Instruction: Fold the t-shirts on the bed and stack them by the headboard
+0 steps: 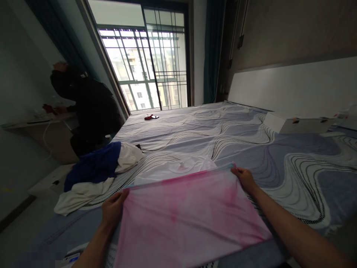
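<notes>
Left hand (pixel 113 208) is pinching the left far corner of a pink cloth (pixel 181 216), thumb and fingers closing on the fabric. Right hand (pixel 245 180) is gripping the right far corner in the same way, and is sitting slightly farther off than the left. The cloth is lying between the two hands, its far edge running nearly straight from one to the other, with a thin blue strip showing at both ends. The rest is spreading from the grip toward the near side, between the forearms, with loose creases at the right. Whether its underside is touching the bed (pixel 245 160) throughout, cannot tell.

Just beyond the far edge, a white shirt (pixel 156 171) is lying on the bed, neckline showing, the cloth covering its near part. To the left of the shirt, a blue garment (pixel 95 163) is resting in a heap, with white fabric (pixel 83 195) showing at its near side. A white box (pixel 301 123) is standing at the far right, near the headboard (pixel 292 82). A phone (pixel 155 117) is lying on the far side of the bed. At far left, a person in dark clothes (pixel 95 104) is leaning beside a desk (pixel 60 119).
</notes>
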`<action>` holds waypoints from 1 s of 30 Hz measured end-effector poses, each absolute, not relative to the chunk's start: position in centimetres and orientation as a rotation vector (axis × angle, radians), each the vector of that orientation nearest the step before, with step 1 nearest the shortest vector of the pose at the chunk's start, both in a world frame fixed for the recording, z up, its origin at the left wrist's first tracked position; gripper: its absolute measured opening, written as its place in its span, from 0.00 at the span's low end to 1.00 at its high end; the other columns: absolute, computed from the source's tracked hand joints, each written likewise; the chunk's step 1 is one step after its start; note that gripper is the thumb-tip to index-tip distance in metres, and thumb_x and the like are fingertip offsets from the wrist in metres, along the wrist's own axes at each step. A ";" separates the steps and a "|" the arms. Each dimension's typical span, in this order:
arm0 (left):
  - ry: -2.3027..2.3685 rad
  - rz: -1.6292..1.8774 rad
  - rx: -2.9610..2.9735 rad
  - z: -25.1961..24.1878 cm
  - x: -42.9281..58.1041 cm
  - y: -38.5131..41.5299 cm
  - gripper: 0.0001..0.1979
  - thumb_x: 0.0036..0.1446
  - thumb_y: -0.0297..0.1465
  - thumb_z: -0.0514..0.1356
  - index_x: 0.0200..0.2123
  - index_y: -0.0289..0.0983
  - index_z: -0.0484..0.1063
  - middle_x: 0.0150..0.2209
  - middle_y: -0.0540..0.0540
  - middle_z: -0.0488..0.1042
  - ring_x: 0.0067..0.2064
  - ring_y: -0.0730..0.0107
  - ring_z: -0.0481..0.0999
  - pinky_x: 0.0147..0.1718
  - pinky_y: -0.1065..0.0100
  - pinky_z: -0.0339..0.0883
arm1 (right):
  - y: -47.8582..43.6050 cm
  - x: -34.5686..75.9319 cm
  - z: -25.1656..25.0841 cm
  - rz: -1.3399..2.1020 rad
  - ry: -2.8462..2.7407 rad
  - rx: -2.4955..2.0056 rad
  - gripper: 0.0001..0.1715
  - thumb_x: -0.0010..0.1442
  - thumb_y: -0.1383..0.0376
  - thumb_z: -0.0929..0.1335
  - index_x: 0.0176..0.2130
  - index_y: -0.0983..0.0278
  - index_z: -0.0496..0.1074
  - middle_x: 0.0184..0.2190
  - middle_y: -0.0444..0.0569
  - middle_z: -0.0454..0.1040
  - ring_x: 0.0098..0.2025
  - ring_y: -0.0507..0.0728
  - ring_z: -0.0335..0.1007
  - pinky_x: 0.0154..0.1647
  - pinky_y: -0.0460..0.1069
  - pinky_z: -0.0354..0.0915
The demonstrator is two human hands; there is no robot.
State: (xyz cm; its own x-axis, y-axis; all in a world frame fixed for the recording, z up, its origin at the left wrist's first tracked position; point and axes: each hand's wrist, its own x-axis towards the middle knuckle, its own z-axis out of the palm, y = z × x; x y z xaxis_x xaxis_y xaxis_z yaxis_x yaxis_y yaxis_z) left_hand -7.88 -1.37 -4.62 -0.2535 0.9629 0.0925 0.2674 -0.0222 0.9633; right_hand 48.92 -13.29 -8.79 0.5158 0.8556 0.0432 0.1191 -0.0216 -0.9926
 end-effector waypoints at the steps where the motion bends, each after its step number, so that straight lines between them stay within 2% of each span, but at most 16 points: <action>1: 1.571 1.319 1.298 -4.8 -7.9 -0.2 0.23 0.40 0.47 0.70 0.33 0.34 0.80 0.29 0.49 0.79 0.30 0.68 0.74 0.27 0.70 0.66 | -12.2 49.1 -8.8 0.730 -0.882 -1.507 0.31 0.44 0.40 0.74 0.27 0.66 0.75 0.20 0.41 0.71 0.23 0.52 0.61 0.25 0.47 0.59; 6: 1.596 1.287 1.286 -5.4 -7.5 4.7 0.22 0.40 0.46 0.71 0.34 0.36 0.81 0.27 0.51 0.78 0.28 0.70 0.72 0.25 0.71 0.65 | -6.9 50.0 -8.6 0.697 -0.871 -1.546 0.32 0.43 0.40 0.75 0.29 0.67 0.75 0.20 0.43 0.71 0.22 0.51 0.60 0.24 0.47 0.58; 11: 1.666 1.282 1.354 -5.4 -6.5 8.2 0.23 0.40 0.48 0.69 0.33 0.34 0.81 0.26 0.51 0.77 0.27 0.71 0.71 0.25 0.72 0.64 | -1.5 50.8 -8.8 0.593 -0.980 -1.690 0.30 0.47 0.42 0.73 0.29 0.67 0.77 0.20 0.45 0.71 0.23 0.52 0.61 0.24 0.48 0.57; 17: 1.789 1.172 1.538 -6.1 -6.2 10.8 0.27 0.44 0.51 0.65 0.36 0.34 0.81 0.28 0.48 0.80 0.30 0.67 0.74 0.27 0.71 0.63 | 2.6 51.2 -9.2 0.356 -1.243 -1.962 0.25 0.54 0.47 0.70 0.25 0.66 0.77 0.20 0.47 0.73 0.27 0.55 0.65 0.28 0.49 0.55; 22: 1.938 0.972 1.646 -6.0 -6.3 11.7 0.27 0.47 0.54 0.62 0.35 0.36 0.82 0.31 0.46 0.81 0.36 0.61 0.78 0.29 0.70 0.62 | 2.9 51.5 -9.2 0.322 -1.254 -2.019 0.20 0.53 0.50 0.70 0.24 0.64 0.77 0.21 0.49 0.75 0.28 0.57 0.68 0.29 0.50 0.56; 26: 1.922 0.958 1.657 -5.7 -6.3 11.0 0.27 0.47 0.52 0.62 0.41 0.36 0.81 0.38 0.44 0.82 0.41 0.58 0.79 0.37 0.67 0.67 | 1.5 51.3 -9.2 0.359 -1.197 -1.952 0.19 0.51 0.50 0.70 0.28 0.62 0.79 0.28 0.50 0.80 0.33 0.60 0.73 0.33 0.50 0.61; 30: 1.893 0.916 1.756 -5.4 -6.2 8.6 0.29 0.50 0.49 0.59 0.49 0.35 0.77 0.45 0.40 0.81 0.46 0.55 0.79 0.44 0.63 0.69 | -1.3 51.1 -9.3 0.356 -1.143 -1.905 0.22 0.52 0.51 0.68 0.38 0.62 0.80 0.32 0.51 0.82 0.37 0.61 0.77 0.37 0.51 0.66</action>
State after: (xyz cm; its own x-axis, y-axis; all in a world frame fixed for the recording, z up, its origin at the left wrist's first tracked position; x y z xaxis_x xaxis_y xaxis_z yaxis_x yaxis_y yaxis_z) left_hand -6.21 8.58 -5.43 -0.1312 0.9813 0.1410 0.7195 -0.0036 0.6945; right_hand 51.13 -1.31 -9.29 0.5390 0.8234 0.1776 0.5773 -0.2076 -0.7897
